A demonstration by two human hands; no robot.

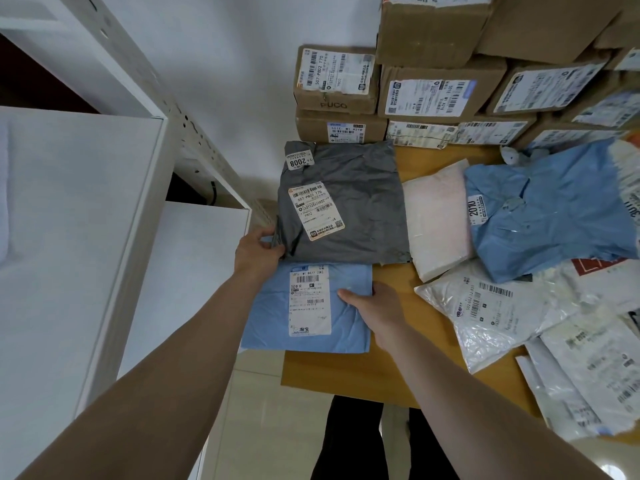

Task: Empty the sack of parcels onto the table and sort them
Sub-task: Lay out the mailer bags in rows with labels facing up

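At wooden table (pixel 329 372) corner, flat, creased blue plastic mailer (pixel 349 327).

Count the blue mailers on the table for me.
2. The flat blue mailer overhangs the table's near-left corner, gripped by the left hand and right hand; the crumpled blue mailer with the 2010 sticker lies right of a white parcel. Others may be hidden.

The wooden desk (pixel 349 372) carries stacked cardboard boxes (pixel 339 128) along its far edge and a grey mailer bag (pixel 360 216) before them. A light blue mailer (pixel 346 327) overhangs the near left corner. A white padded parcel (pixel 436 216) and a blue bag (pixel 547 216) lie rightward.
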